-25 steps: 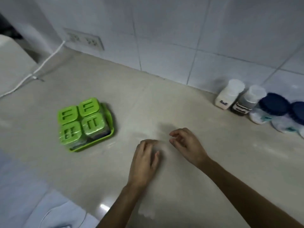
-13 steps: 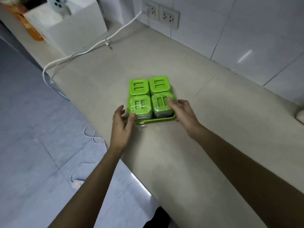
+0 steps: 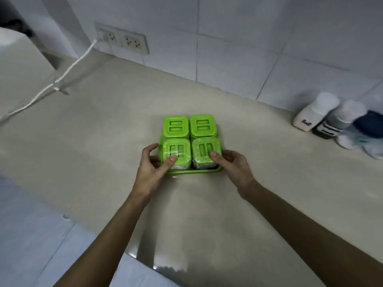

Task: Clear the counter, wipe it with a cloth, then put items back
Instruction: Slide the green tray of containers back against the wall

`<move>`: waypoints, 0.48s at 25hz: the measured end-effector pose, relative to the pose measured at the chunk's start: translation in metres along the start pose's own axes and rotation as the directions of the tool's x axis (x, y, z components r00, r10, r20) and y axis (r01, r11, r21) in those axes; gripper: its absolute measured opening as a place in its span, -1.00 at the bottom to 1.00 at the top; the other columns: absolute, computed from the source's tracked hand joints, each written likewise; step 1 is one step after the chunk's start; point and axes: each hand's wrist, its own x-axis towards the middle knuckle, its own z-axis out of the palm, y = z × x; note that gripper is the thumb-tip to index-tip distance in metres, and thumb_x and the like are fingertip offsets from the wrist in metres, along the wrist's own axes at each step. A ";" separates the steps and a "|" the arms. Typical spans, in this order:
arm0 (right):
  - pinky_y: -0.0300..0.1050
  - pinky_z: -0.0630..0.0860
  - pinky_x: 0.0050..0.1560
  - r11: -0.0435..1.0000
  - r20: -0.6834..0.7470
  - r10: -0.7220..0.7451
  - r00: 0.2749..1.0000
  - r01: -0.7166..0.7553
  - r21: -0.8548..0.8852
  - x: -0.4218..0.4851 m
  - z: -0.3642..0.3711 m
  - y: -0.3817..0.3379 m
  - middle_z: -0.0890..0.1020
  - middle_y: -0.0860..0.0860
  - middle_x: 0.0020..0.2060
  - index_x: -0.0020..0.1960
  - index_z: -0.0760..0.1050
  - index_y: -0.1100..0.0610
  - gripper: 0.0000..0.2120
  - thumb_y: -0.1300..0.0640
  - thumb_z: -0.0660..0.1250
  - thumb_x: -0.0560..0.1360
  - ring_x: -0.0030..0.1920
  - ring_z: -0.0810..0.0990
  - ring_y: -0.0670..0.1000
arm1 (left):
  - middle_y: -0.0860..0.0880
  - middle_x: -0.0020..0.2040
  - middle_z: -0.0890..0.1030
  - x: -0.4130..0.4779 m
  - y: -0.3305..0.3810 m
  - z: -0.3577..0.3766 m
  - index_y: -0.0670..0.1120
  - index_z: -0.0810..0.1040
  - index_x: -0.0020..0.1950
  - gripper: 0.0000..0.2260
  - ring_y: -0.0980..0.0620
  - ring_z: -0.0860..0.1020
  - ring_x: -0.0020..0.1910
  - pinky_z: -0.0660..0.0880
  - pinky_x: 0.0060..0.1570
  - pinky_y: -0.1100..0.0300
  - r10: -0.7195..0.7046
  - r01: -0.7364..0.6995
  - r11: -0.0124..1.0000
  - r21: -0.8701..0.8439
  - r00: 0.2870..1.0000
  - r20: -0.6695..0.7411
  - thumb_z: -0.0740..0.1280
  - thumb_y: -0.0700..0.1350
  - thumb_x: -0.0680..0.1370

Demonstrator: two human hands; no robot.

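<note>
A green tray (image 3: 192, 171) carrying several square spice jars with green lids (image 3: 189, 126) sits on the beige counter (image 3: 93, 146), near its middle. My left hand (image 3: 152, 168) grips the tray's left front corner, thumb resting on the near-left lid. My right hand (image 3: 233, 165) grips the right front corner, thumb on the near-right lid. Both hands are closed on the tray set. No cloth is in view.
Several bottles (image 3: 315, 116) with white and dark blue caps stand against the tiled wall at right. A double wall socket (image 3: 124, 39) has a white cable (image 3: 62, 78) running left across the counter toward a white box (image 3: 18, 65). The counter's front edge drops to a tiled floor.
My hands went from resting on the bare counter to gripping both sides of the green tray. The tray now sits farther right, closer to the bottles, and the view has swung back rightward.
</note>
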 end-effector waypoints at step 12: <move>-0.17 0.38 -0.26 0.999 -0.347 0.026 0.938 -0.032 -0.011 0.037 -0.155 -0.015 0.58 0.05 -0.31 -0.13 0.63 0.29 -0.54 -0.16 0.42 0.41 -0.30 0.48 -0.03 | -0.15 -0.02 0.58 0.074 0.068 0.179 -0.05 0.40 0.30 -0.55 0.00 0.56 -0.12 0.48 -0.16 0.26 0.050 -0.055 0.998 0.005 0.933 0.358 0.45 -0.05 0.47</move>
